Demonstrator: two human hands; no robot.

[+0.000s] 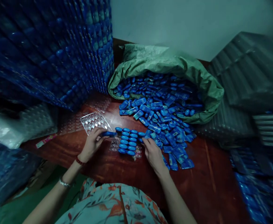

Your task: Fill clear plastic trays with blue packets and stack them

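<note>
Bright blue capsules (pixel 128 141) fill a clear tray (pixel 127 147) on a reddish-brown table (pixel 197 186), beside a pale green sack (pixel 150 59).

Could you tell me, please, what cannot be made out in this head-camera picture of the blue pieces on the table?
- Print on the loose blue pieces: too small.
- Bottom of the green sack: buried under pieces.
- Tray pockets: covered by seated pieces.
- Right hand fingertips: hidden among the pile, so its grip is unclear.
- Stacks at left and right: dark, blurred, cut by the edges.
- Left hand holds one blue piece.
</note>
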